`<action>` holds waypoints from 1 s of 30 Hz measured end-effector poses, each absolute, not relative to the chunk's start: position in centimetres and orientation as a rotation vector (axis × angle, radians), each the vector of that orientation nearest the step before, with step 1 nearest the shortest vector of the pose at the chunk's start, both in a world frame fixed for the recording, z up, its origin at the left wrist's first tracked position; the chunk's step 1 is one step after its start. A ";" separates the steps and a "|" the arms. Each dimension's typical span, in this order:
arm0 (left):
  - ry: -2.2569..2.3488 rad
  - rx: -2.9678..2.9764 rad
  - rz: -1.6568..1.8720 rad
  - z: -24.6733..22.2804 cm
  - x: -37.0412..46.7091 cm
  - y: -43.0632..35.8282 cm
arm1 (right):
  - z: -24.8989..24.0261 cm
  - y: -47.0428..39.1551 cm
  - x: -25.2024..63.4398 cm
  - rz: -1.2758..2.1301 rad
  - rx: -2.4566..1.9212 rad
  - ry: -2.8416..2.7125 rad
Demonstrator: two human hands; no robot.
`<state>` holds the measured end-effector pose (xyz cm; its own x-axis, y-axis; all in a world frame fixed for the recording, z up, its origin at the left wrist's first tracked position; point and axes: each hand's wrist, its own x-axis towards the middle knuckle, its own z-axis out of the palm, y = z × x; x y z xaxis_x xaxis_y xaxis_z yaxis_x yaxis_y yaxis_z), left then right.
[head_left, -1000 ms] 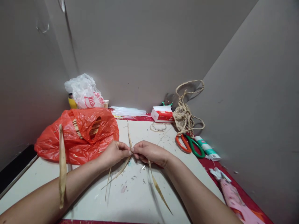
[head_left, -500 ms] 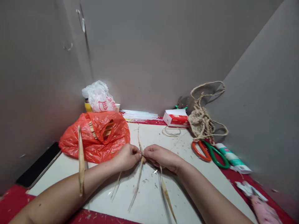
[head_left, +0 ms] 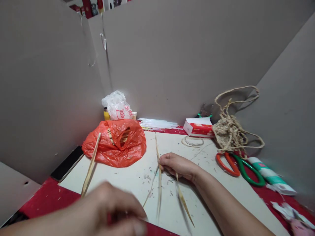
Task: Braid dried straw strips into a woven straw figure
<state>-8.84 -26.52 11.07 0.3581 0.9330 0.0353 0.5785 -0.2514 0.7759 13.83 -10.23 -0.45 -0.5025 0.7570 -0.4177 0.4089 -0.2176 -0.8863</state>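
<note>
My right hand (head_left: 178, 166) is closed in a pinch on a thin braid of dry straw-like strands (head_left: 157, 146) above the white board. Loose strands (head_left: 159, 186) hang from the pinch toward me. A wider pale strip (head_left: 182, 200) trails below that hand. My left hand (head_left: 115, 206), smeared by motion, is close to the camera at lower centre, its fingers bent. One thin strand runs from the braid down to its fingers; whether they grip it is unclear. Beyond the left hand a long pale strip (head_left: 91, 167) slants across the board's left side.
Crumpled red plastic bag (head_left: 133, 154) holding sticks, phone (head_left: 67, 164) at left. White bag (head_left: 118, 105), clear sticks (head_left: 157, 123), red-white box (head_left: 199, 127) along the back. Rope bundle (head_left: 228, 134), red-and-green-handled scissors (head_left: 248, 173), white-green tube (head_left: 270, 175) at right. Grey panels enclose the board (head_left: 133, 183).
My left hand has left the braid and moved down toward the camera. The right hand keeps its pinch. The view has shifted, so things on the board appear further right.
</note>
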 end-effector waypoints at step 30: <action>1.114 1.036 0.619 1.9 -4.0 -11.4 | -0.5 -9.4 14.8 1.866 -1.156 -1.629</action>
<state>-3.98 -11.43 1.93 0.3553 0.8341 -0.4220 0.0822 0.4218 0.9029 14.82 -9.42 -0.52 -0.5751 0.7543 -0.3168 0.2124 -0.2363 -0.9482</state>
